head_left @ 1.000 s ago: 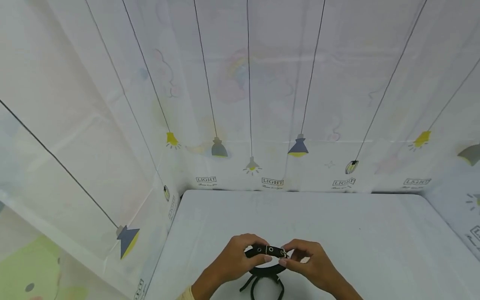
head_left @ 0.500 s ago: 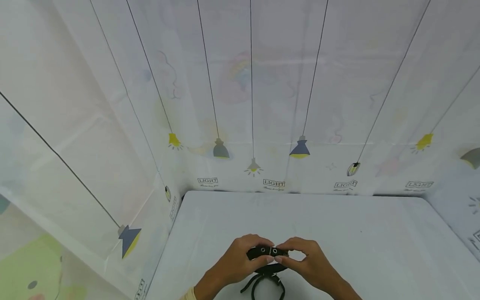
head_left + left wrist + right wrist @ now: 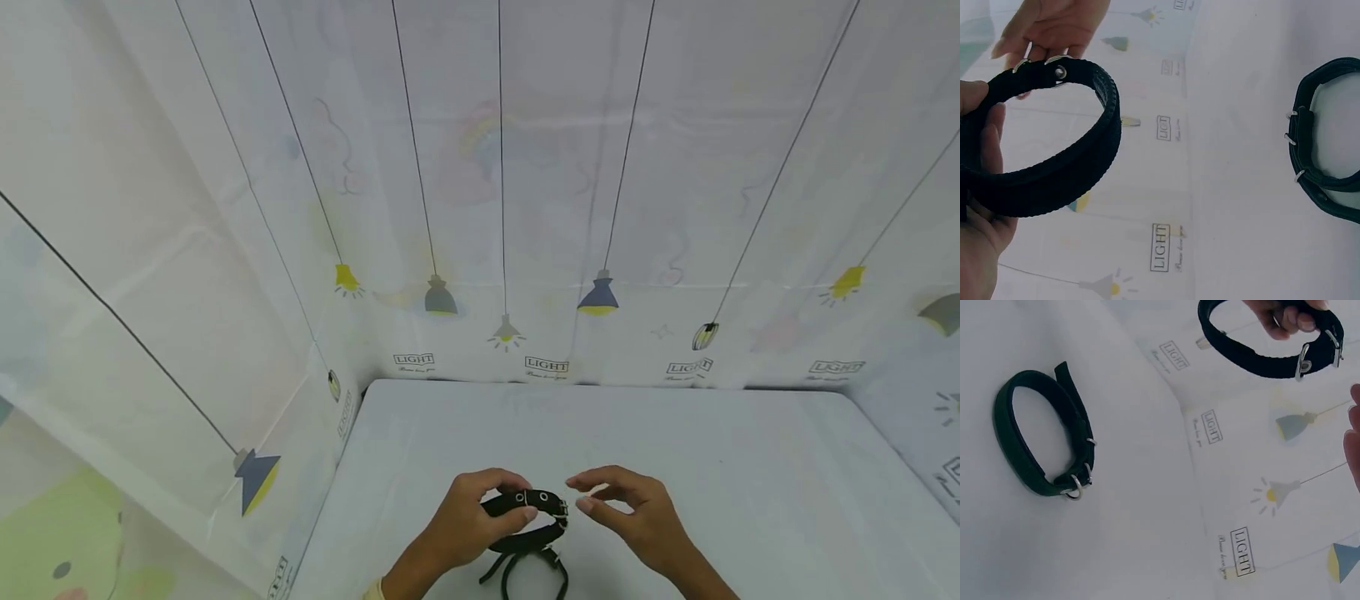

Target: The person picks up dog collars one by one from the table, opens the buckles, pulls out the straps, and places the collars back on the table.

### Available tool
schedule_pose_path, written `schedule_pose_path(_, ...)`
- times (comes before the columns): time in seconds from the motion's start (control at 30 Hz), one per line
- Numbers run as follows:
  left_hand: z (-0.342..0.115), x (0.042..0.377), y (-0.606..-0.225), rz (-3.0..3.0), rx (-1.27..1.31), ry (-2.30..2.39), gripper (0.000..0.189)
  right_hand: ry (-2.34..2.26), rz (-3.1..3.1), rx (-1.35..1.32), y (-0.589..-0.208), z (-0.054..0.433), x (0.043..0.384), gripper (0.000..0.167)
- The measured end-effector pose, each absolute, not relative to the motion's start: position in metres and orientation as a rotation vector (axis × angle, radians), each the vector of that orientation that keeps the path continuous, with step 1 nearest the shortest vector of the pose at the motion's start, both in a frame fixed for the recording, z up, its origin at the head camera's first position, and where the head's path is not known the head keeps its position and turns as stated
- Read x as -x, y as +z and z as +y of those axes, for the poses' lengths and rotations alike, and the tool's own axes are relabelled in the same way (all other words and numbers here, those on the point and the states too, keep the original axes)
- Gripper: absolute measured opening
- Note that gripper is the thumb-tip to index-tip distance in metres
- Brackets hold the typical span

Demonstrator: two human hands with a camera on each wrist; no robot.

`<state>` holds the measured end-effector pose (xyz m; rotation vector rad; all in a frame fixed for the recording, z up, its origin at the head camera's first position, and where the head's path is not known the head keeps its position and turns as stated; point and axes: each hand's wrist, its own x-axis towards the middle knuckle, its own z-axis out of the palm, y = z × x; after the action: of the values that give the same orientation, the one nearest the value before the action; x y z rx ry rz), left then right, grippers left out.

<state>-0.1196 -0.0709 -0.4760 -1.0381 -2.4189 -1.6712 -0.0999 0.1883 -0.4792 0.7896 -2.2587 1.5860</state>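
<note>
A black buckle collar with metal eyelets, closed into a loop, is held above the table. My left hand pinches its band between thumb and fingers. Off the buckle end, my right hand hovers with thumb and fingers spread, holding nothing. The left wrist view shows the loop's wide, stitched band, with the metal buckle near the right hand. Below, a second collar, dark green with a silver D-ring and buckle, lies looped on the table; its strap tip sticks out.
The white table has rounded far corners and ends against a hanging white cloth printed with lamps and "LIGHT" labels. More printed cloth closes off the left and right sides.
Half a second ago both hands pinched the black collar at its strap. My right hand has let go and moved right, uncovering the buckle; the left keeps its grip and has shifted slightly left.
</note>
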Motion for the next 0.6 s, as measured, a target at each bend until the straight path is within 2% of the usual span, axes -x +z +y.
schedule_pose_path(0.27,-0.067,0.116,-0.473,-2.402,1.168,-1.559,0.02,1.445,-2.44,-0.923,-0.467,0.177,0.101,0.034)
schedule_pose_path(0.6,-0.066,0.114,-0.47,-2.454,1.132,-1.502,0.021,1.435,-2.379,-0.999,-0.471,0.173,0.102,0.025)
